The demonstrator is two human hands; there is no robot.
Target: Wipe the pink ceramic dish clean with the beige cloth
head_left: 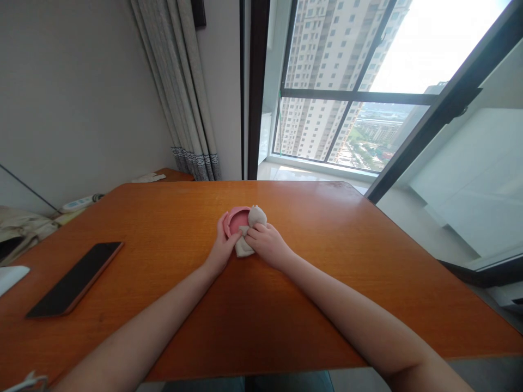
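A round pink bowl [237, 211] is tilted so that its hollow inside faces me, over the middle of the wooden table. My left hand [222, 243] grips its left side, thumb at the near rim and fingers behind. A pale grey-white cloth [244, 248] lies bunched against the bowl's lower right rim, with one part [257, 215] bulging above my right hand. My right hand [266, 243] is closed on this cloth and presses it to the bowl. The fingertips of that hand are partly hidden in the folds.
The brown table [327, 305] spreads around both arms. A flat black tablet-like slab [77, 280] with a reddish edge lies at the left, near a white object [12, 276]. Fabric [24, 220] and a white power strip [81, 203] sit past the left edge. Behind stand a curtain [180, 87] and a window.
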